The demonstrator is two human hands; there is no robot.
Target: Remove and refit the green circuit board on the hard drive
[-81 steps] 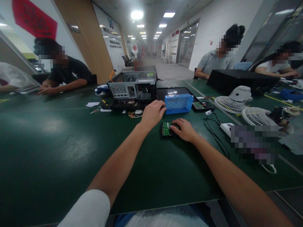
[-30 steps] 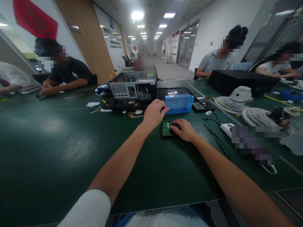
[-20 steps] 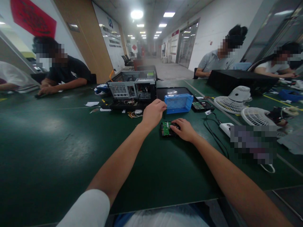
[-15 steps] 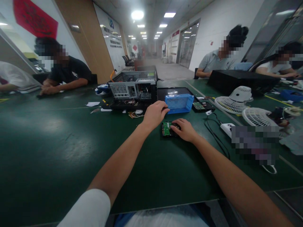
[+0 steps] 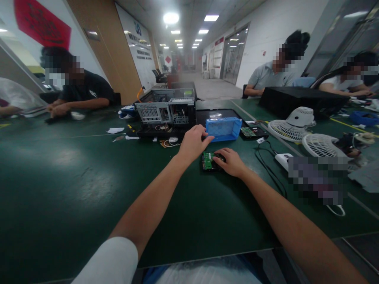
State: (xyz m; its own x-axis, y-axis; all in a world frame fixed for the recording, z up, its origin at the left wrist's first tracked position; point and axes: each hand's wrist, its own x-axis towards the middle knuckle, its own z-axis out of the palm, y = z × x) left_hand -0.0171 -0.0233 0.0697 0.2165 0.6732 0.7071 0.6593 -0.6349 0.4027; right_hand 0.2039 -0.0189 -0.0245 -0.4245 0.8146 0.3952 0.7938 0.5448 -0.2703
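Observation:
My right hand (image 5: 231, 162) lies on a hard drive (image 5: 208, 161) that rests board-side up on the green table (image 5: 74, 185); its fingers press down on the drive's right half. My left hand (image 5: 194, 143) hovers just above and left of the drive, fingers curled, its fingertips reaching the near edge of a blue plastic bin (image 5: 223, 128). Whether something small sits in those fingers is hidden.
An open computer case (image 5: 166, 111) stands behind the bin, beside a black tray (image 5: 204, 116) and a second drive (image 5: 251, 132). Two white fans (image 5: 291, 125) and a black cable (image 5: 268, 165) lie to the right. Several people sit around the table.
My left hand's fingers shifted slightly at the blue bin's edge. My right hand stayed on the hard drive.

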